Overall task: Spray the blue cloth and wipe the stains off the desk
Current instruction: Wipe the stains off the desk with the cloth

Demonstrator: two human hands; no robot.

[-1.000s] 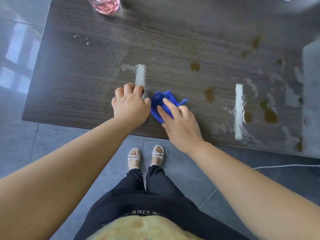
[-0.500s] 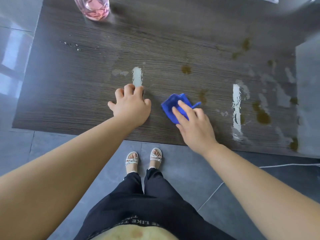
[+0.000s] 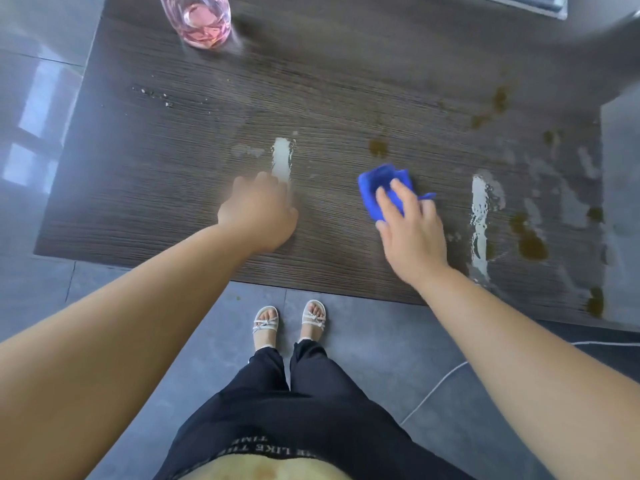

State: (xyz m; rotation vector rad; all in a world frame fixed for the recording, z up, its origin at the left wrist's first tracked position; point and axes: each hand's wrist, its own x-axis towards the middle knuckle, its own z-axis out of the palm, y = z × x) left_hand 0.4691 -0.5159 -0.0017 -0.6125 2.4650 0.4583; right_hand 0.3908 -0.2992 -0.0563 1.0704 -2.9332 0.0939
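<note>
My right hand (image 3: 412, 233) lay on the crumpled blue cloth (image 3: 379, 183), fingers (image 3: 398, 199) fairly straight and spread over it, pressing it flat to the dark wood-grain desk (image 3: 156, 202) — not curled round the fabric. The cloth sat a little right of the middle of the desk, nearer the front edge than the back, its far part showing past my fingertips. Just beyond it, toward the back edge, was a small round brown stain (image 3: 378, 148), apart from the cloth. More brown stains (image 3: 530, 245) sat toward the right end of the desk, the biggest near the front edge, beside a long shiny wet streak (image 3: 479, 216) that ran front to back between the cloth and those stains.

My left hand (image 3: 259, 213) rested on the desk left of the cloth, well apart from it, at the near end of a second, shorter wet streak (image 3: 281, 159). It was blurred — I could not tell how its fingers lay.

At the back edge, toward the left, stood a clear pink bottle (image 3: 202, 20), cut off by the top of the view. Below the front edge were grey floor tiles (image 3: 363, 341), my feet in white sandals (image 3: 265, 322), and a thin white cable (image 3: 433, 389) on the floor to the right.
</note>
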